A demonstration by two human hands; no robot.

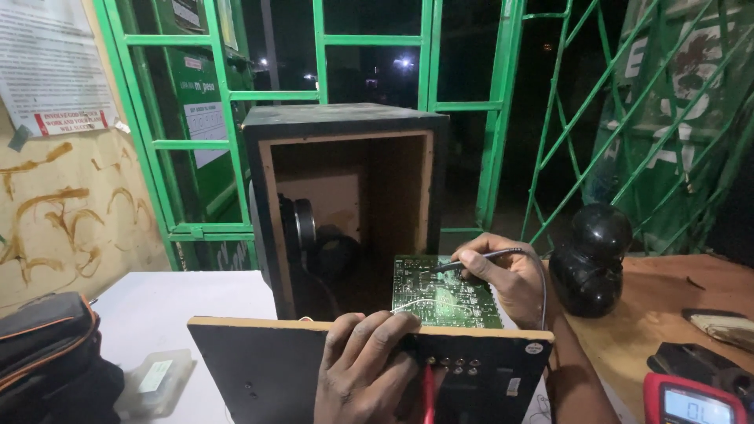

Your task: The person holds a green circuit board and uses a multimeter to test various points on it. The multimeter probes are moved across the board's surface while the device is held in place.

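While the left hand (363, 365) grips the black back panel (267, 369) low in the frame and the right hand (503, 275) pinches a probe (471, 259) on the green circuit board (444, 294), a slip could short it.

The left hand (365, 365) is gripping the top edge of a black back panel (275, 369), while the right hand (503, 275) is pressing a black probe (471, 259) onto the green circuit board (444, 294), an open speaker box (345, 196) standing just beyond, a multimeter (691, 402) lying near right
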